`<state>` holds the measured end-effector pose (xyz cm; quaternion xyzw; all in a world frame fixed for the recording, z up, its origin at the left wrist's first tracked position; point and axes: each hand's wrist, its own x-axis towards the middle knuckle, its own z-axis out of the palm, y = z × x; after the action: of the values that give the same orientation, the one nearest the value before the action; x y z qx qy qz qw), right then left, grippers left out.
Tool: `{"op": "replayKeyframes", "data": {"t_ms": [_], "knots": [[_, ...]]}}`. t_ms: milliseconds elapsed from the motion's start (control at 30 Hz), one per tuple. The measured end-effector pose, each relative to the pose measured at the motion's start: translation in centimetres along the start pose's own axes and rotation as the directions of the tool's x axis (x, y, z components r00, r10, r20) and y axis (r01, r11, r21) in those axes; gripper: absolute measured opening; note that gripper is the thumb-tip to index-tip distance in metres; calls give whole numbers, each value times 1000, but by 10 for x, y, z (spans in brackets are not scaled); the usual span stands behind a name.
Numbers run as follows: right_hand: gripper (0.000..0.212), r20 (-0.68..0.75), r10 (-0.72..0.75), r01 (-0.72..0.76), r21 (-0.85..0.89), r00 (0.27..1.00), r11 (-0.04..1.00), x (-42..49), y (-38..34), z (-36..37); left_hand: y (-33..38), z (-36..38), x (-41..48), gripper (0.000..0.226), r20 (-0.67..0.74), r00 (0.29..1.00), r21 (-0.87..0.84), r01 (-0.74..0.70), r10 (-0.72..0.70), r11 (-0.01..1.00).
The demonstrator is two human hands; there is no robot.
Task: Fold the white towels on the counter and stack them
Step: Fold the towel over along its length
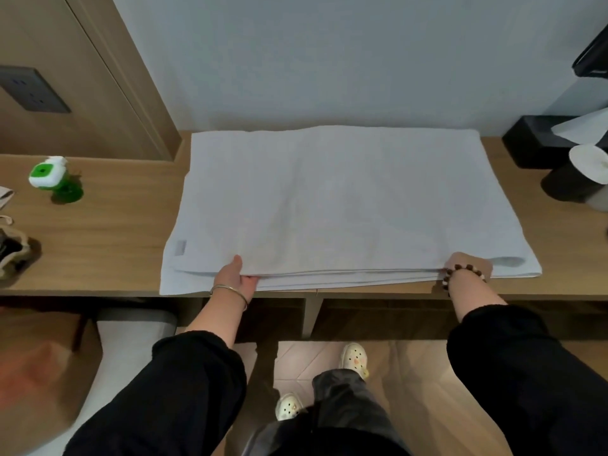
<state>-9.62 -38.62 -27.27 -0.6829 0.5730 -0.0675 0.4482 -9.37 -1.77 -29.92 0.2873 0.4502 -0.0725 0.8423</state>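
Note:
A large white towel (345,199) lies flat on the wooden counter (108,232), folded into several layers whose edges line up along the counter's front. My left hand (235,274) pinches the upper layers at the near edge, thumb on top and fingers tucked under. At the near right part of the towel my right hand (468,263) grips the same layers; its fingers are hidden inside the fold. A bead bracelet circles the right wrist and a thin bangle the left.
A green and white bottle (52,179) stands on the counter at the left, with a drawstring pouch (13,251) nearer the edge. A black tissue box (539,139) and a paper roll (585,172) sit at the right. A grey wall backs the counter.

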Motion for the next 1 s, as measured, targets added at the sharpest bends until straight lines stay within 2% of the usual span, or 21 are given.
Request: {"op": "replayKeyframes", "data": {"t_ms": [33, 100, 133, 167, 200, 233, 267, 300, 333, 367, 400, 467, 533, 567, 633, 700, 733, 800, 900, 933, 1000], "knots": [[28, -46, 51, -43, 146, 998, 988, -5, 1, -6, 2, -1, -1, 28, 4, 1000, -27, 12, -12, 1000], [61, -244, 20, -4, 62, 970, 998, -20, 5, -7, 10, -5, -4, 30, 40, 999, -60, 24, -22, 998], [71, -302, -112, 96, -68, 947, 993, -34, 10, -2, 15, -8, -5, 31, 53, 999, -85, 16, -12, 996], [75, -277, -287, 245, -179, 917, 953, -49, 16, 7, 21, -13, -7, 32, 56, 998, -109, -2, 8, 994], [73, -145, -473, 428, -260, 869, 866, -64, 20, 22, 29, -17, -8, 32, 52, 998, -131, -29, 36, 991], [68, 73, -622, 607, -332, 779, 722, -83, 23, 37, 37, -21, -9, 31, 46, 997, -153, -57, 64, 987], [62, 328, -698, 767, -369, 636, 525, -102, 25, 55, 45, -25, -8, 28, 28, 996, -172, -77, 83, 982], [59, 575, -672, 883, -351, 466, 312, -120, 26, 75, 54, -28, -8, 28, -1, 996, -176, -93, 94, 980], [59, 744, -584, 943, -305, 325, 137, -130, 29, 90, 60, -27, -9, 30, -23, 995, -156, -97, 95, 983], [61, 833, -491, 961, -274, 254, 32, -140, 30, 101, 67, -26, -10, 32, -49, 993, -126, -109, 104, 986], [63, 872, -427, 960, -277, 237, -33, -146, 31, 110, 74, -25, -11, 33, -78, 989, -92, -135, 128, 987], [64, 879, -395, 937, -333, 267, -109, -150, 36, 118, 84, -24, -13, 25, -125, 964, 2, -236, 234, 972], [62, 860, -418, 926, -364, 293, -97, -149, 39, 119, 90, -29, -14, 4, -214, 886, 179, -378, 411, 908], [63, 855, -424, 927, -365, 298, -84, -149, 38, 119, 90, -35, -15, 4, -246, 837, 278, -423, 489, 863], [63, 856, -428, 931, -355, 289, -81, -148, 35, 118, 82, -53, -13, 14, -277, 766, 520, -388, 580, 761], [62, 851, -444, 937, -344, 280, -68, -149, 35, 114, 74, -70, -12, 32, -249, 729, 765, -257, 638, 591], [61, 842, -462, 938, -343, 280, -57, -149, 36, 112, 71, -75, -10, 40, -206, 709, 830, -239, 675, 505], [61, 839, -457, 933, -357, 297, -48, -150, 28, 108, 71, -78, -8, 46, -149, 684, 881, -236, 714, 410], [55, 857, -397, 907, -403, 329, -118, -156, -2, 105, 73, -79, -6, 47, -109, 688, 898, -242, 718, 368], [51, 833, -453, 901, -414, 317, -132, -159, -10, 103, 73, -80, -6, 47, -100, 690, 902, -241, 717, 357], [54, 739, -632, 907, -399, 233, -132, -164, -8, 99, 73, -82, -6, 46, -97, 689, 902, -244, 718, 356]]}}
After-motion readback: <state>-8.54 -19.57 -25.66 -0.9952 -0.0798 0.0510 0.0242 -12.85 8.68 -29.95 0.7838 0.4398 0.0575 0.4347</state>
